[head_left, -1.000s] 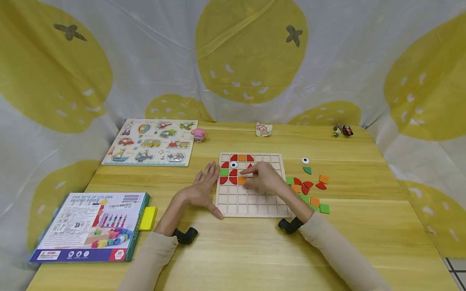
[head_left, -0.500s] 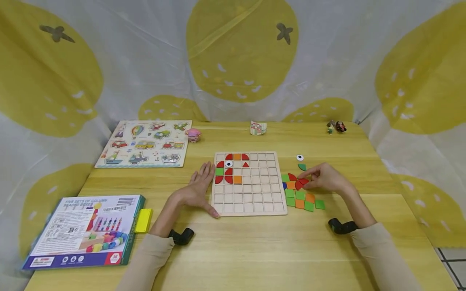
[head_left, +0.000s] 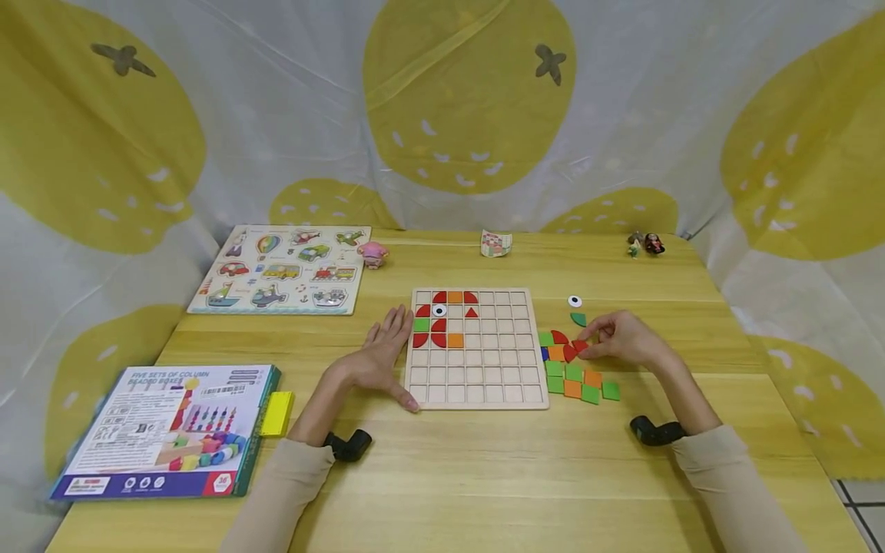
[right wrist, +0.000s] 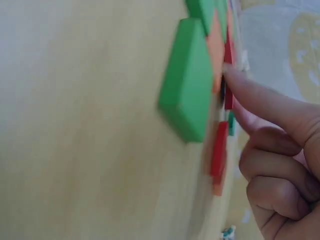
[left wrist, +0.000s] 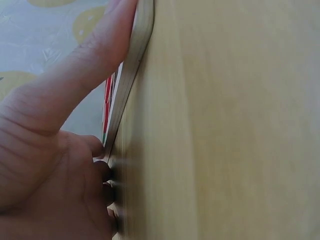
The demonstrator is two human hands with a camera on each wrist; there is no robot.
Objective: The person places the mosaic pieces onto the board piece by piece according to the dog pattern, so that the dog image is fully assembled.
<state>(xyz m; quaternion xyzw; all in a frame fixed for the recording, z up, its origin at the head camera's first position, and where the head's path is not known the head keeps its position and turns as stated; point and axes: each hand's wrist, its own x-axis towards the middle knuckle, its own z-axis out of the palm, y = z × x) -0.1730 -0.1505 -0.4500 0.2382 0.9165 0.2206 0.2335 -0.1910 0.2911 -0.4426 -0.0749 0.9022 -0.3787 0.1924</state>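
A wooden grid board (head_left: 484, 376) lies mid-table, its upper left cells filled with red, orange and green pieces and a round eye piece (head_left: 439, 310). My left hand (head_left: 376, 357) rests along the board's left side, fingers straight, thumb at its near left corner; the left wrist view shows the thumb against the board edge (left wrist: 136, 55). To the right of the board, my right hand (head_left: 622, 338) pinches a red quarter-circle piece (head_left: 579, 348) between thumb and index finger, its other fingers curled. Green and orange squares (head_left: 572, 372) lie around it, one green square (right wrist: 187, 85) close in the right wrist view.
Another eye piece (head_left: 575, 302) and a dark green quarter piece (head_left: 578, 319) lie beyond the pile. A vehicle puzzle board (head_left: 276, 269), a pink figure (head_left: 373, 254), a patterned paper (head_left: 495, 243) and small figurines (head_left: 653, 244) stand farther back. A boxed bead set (head_left: 166, 430) lies front left.
My right hand has left the board and moved right to the loose pieces, where it now pinches a red quarter-circle piece. My left hand stays at the board's left side.
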